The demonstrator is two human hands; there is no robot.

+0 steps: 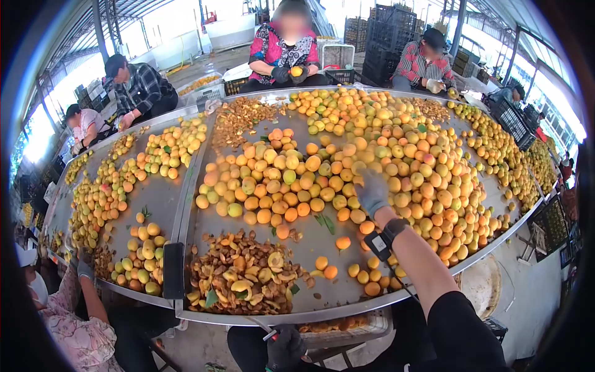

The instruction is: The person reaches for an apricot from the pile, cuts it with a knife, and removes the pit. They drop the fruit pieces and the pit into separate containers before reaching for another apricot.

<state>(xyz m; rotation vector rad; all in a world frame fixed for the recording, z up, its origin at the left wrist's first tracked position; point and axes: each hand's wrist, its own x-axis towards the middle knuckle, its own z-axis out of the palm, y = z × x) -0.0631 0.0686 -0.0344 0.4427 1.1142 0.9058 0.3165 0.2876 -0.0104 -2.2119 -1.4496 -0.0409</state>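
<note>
My right hand (372, 191), in a grey glove, reaches onto the big heap of apricots (427, 192). Its fingers are blurred and partly lost among the fruit, so a grip cannot be made out. My left hand (285, 348), in a dark glove, is low at the table's front edge, closed on what looks like a small knife (270, 335) with its thin metal blade pointing up and left. Between the hands, on the metal table (313, 245), lies a pile of pits and split apricot pieces (242, 273). A few loose apricots (331, 271) sit right of that pile.
A raised metal seam (186, 192) divides the table; a black device (173, 271) stands on it. Under the front edge is a crate of apricot halves (338, 323). Several people work around the table, one opposite (286, 46). Stacked black crates (390, 40) stand behind.
</note>
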